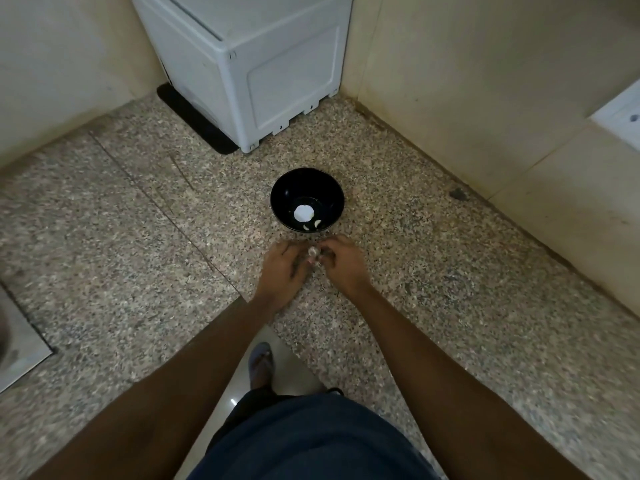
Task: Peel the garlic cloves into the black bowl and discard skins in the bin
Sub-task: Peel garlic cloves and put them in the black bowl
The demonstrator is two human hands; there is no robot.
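Two hands are in view, held close together just above the speckled stone surface (450, 306), directly on the near side of the bowl. The left hand (282, 268) has its fingers curled inward toward a small pale garlic clove (312, 252); the right hand (343, 263) pinches that same clove from the other side. The clove is largely covered by fingertips and blurred, so whether skin remains on it cannot be told. One black bowl (332, 192) stands on the surface just beyond the hands. Inside it lie two small peeled cloves (313, 225) near the front wall; a bright white patch (304, 212) on the bottom may be glare or contents, not determinable. One white appliance (263, 74) occupies the far corner, its top cut off. One sandalled foot (260, 363) shows below, on the floor.
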